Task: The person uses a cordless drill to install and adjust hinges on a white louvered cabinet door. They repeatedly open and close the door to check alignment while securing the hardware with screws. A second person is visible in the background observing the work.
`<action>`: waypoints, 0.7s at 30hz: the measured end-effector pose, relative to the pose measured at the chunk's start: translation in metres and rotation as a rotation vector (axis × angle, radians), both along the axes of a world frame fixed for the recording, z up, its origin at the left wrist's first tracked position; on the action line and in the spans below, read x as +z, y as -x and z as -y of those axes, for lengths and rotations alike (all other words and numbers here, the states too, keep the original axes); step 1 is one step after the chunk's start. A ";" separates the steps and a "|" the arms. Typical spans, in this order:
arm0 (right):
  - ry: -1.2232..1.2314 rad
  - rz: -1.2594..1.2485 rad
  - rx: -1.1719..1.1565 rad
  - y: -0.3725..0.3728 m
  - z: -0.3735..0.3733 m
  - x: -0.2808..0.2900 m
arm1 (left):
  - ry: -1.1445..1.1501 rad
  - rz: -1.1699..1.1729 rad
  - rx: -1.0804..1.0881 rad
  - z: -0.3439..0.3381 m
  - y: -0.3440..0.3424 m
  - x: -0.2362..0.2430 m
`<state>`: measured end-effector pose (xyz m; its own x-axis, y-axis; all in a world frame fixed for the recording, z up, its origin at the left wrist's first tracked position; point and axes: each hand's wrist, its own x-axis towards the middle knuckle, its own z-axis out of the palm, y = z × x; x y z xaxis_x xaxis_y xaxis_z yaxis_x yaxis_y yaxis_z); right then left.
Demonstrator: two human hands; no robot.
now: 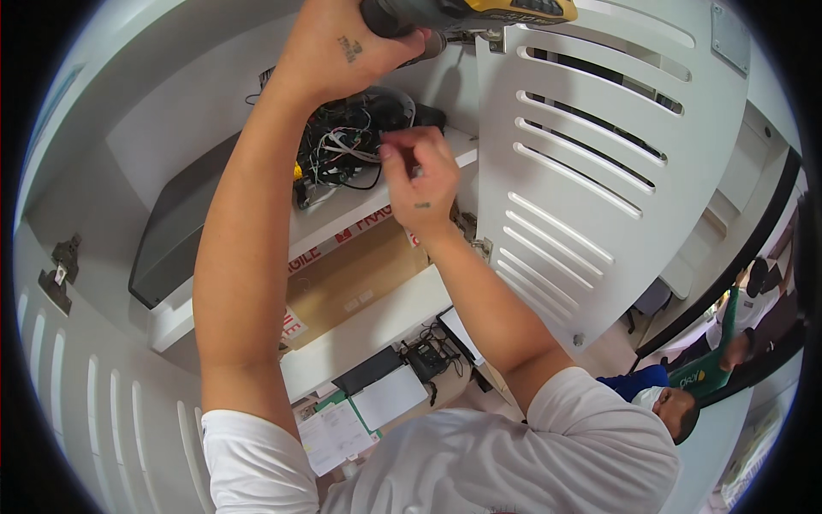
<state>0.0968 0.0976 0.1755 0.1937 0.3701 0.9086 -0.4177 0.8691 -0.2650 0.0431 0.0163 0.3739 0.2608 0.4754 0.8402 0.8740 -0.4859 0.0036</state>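
My left hand (342, 51) is raised to the top of the view, wrapped around a yellow and black cordless drill (497, 10) that is partly cut off by the upper edge. A metal hinge (497, 39) on the white slotted cabinet door (582, 154) is close to the drill. Lower down, my right hand (425, 176) is closed in a pinch with its fingertips together; whatever they hold is too small to make out. Its fingers are beside a tangled bundle of black and white cables (342, 146) on the cabinet shelf (321, 214).
A dark grey flat box (188, 218) leans inside the cabinet at left. Below the shelf are a cardboard box (342, 291) with red and white tape, papers (338, 435) and a black adapter with cables (425, 355). Another slotted door (111, 411) hangs at left. People (676, 398) are at the right.
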 end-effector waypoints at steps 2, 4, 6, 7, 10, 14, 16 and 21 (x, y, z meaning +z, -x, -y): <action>-0.085 -0.013 0.010 0.005 0.002 -0.002 | -0.005 -0.023 0.021 0.002 0.000 0.000; -0.048 -0.008 0.008 0.008 0.002 -0.004 | 0.000 -0.006 0.020 0.002 0.001 0.000; -0.027 -0.007 0.012 0.009 0.003 -0.006 | 0.016 0.039 -0.021 0.001 0.003 -0.001; -0.017 -0.004 0.018 0.010 0.003 -0.006 | 0.023 0.061 -0.041 0.000 0.004 -0.001; -0.005 0.016 0.021 0.010 0.003 -0.006 | -0.038 -0.044 -0.223 -0.005 0.006 0.000; -0.004 0.038 0.011 0.009 0.003 -0.005 | 0.047 -0.014 -0.108 -0.005 0.009 0.002; -0.014 0.043 0.008 0.009 0.004 -0.005 | 0.013 -0.019 -0.170 -0.005 0.009 0.002; -0.033 0.045 0.003 0.009 0.004 -0.007 | -0.037 -0.014 0.023 -0.009 0.008 0.000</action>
